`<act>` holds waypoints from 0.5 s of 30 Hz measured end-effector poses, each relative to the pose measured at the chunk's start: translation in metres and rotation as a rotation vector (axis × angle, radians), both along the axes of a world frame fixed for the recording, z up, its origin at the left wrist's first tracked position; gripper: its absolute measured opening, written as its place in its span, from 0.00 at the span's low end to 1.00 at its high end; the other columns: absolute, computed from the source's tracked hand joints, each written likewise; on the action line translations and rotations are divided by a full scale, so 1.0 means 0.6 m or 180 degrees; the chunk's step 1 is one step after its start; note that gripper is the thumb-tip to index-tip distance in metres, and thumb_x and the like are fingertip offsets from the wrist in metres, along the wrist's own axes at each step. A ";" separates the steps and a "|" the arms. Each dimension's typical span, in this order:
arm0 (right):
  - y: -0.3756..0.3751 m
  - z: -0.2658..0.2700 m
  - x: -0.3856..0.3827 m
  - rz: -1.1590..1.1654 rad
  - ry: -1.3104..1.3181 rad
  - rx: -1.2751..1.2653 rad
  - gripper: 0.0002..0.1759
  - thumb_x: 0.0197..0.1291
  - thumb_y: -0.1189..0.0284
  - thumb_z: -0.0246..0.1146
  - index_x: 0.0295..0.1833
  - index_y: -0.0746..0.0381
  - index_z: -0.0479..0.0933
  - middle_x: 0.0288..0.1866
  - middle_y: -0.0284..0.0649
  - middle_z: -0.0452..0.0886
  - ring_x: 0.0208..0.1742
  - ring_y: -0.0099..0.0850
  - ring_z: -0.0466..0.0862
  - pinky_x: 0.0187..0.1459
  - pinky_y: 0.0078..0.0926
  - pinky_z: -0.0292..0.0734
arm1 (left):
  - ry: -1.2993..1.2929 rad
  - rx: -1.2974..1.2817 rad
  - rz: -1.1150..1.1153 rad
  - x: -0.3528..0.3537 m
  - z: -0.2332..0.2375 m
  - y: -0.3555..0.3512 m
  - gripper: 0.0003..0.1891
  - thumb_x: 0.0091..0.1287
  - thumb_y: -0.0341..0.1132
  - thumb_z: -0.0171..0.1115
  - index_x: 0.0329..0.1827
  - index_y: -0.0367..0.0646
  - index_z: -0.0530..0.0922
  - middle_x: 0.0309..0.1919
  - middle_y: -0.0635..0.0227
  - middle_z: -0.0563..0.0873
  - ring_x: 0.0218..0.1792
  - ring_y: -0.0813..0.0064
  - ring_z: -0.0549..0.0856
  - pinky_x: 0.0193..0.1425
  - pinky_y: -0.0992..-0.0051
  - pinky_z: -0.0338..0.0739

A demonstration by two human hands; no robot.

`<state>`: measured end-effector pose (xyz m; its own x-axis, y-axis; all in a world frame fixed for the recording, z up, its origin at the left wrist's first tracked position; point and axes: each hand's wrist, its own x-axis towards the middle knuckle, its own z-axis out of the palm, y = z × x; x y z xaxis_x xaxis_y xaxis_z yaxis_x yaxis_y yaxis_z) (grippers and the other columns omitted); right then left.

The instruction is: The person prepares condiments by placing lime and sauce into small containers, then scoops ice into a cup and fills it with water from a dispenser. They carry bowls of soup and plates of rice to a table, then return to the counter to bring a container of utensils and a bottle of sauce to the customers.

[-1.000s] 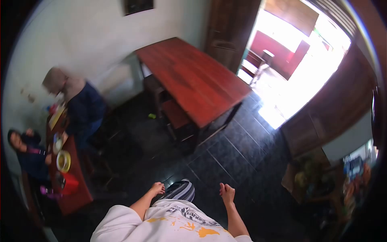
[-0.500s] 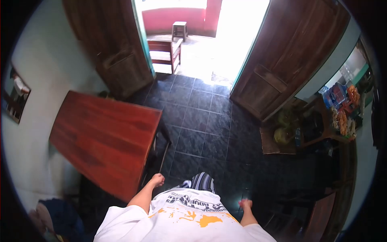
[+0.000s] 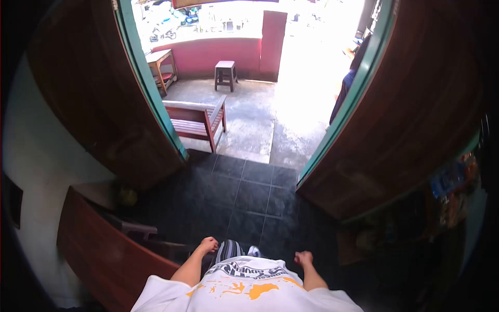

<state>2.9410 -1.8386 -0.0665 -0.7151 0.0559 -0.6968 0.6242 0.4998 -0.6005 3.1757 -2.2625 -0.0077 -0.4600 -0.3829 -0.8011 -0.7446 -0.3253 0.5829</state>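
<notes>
My left hand hangs beside my striped trousers, fingers curled closed with nothing visible in them. It is nearest to the red-brown wooden table at the lower left, without touching it. On the other side, my right hand hangs over the dark floor, fingers also curled in and apparently empty. Between the hands are my white printed shirt and the tip of one light shoe. Ahead lies dark tiled floor, running up to an open doorway.
Dark wooden door leaves stand open at left and right, in a green frame. Beyond are a wooden bench, a small stool and a pink low wall. Packaged goods hang at the right.
I have moved forward toward the doorway; the table has slid back to the lower left, and more of the outside area shows. My hands have swung slightly and remain curled.
</notes>
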 end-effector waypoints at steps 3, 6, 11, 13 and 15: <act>-0.246 0.137 -0.293 0.1270 0.1117 0.0087 0.15 0.53 0.65 0.67 0.23 0.65 0.79 0.17 0.40 0.81 0.17 0.25 0.80 0.22 0.23 0.76 | 0.0224 0.0202 0.0879 -0.051 -0.010 -0.096 0.05 0.63 0.31 0.53 0.37 0.41 0.76 0.29 0.64 0.81 0.29 0.71 0.84 0.32 0.70 0.82; -0.455 0.138 -0.537 0.1213 0.1749 -0.0484 0.18 0.57 0.63 0.65 0.21 0.64 0.76 0.14 0.37 0.78 0.15 0.23 0.78 0.19 0.22 0.72 | -0.0453 0.0025 0.1177 -0.075 -0.063 -0.186 0.04 0.62 0.28 0.51 0.35 0.39 0.74 0.28 0.60 0.81 0.26 0.66 0.84 0.26 0.65 0.83; -0.676 0.170 -0.685 0.0770 0.1733 -0.0738 0.26 0.60 0.54 0.60 0.17 0.63 0.76 0.13 0.36 0.77 0.15 0.24 0.77 0.22 0.26 0.72 | -0.1015 0.0267 -0.0710 -0.182 -0.122 -0.397 0.07 0.60 0.27 0.53 0.30 0.34 0.79 0.27 0.54 0.83 0.28 0.62 0.85 0.29 0.62 0.81; -0.701 0.160 -0.692 0.1255 0.1571 -0.0214 0.27 0.59 0.51 0.59 0.17 0.60 0.79 0.14 0.36 0.79 0.19 0.28 0.80 0.28 0.28 0.75 | -0.0812 -0.0364 -0.1638 -0.276 -0.164 -0.474 0.08 0.63 0.28 0.53 0.30 0.34 0.79 0.27 0.53 0.83 0.29 0.61 0.85 0.29 0.61 0.82; -0.688 0.128 -0.713 0.1668 0.1544 0.0436 0.29 0.59 0.46 0.54 0.19 0.58 0.81 0.17 0.38 0.81 0.26 0.38 0.83 0.36 0.34 0.77 | -0.1726 -0.0152 -0.0712 -0.429 -0.177 -0.593 0.08 0.64 0.28 0.53 0.30 0.34 0.79 0.27 0.53 0.83 0.28 0.60 0.85 0.29 0.61 0.82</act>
<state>2.5134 -2.2511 0.0105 -0.8986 -0.3148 -0.3057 -0.0387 0.7508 -0.6594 2.9183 -2.6180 -0.1139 -0.0632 -0.3652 -0.9288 -0.9880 -0.1088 0.1100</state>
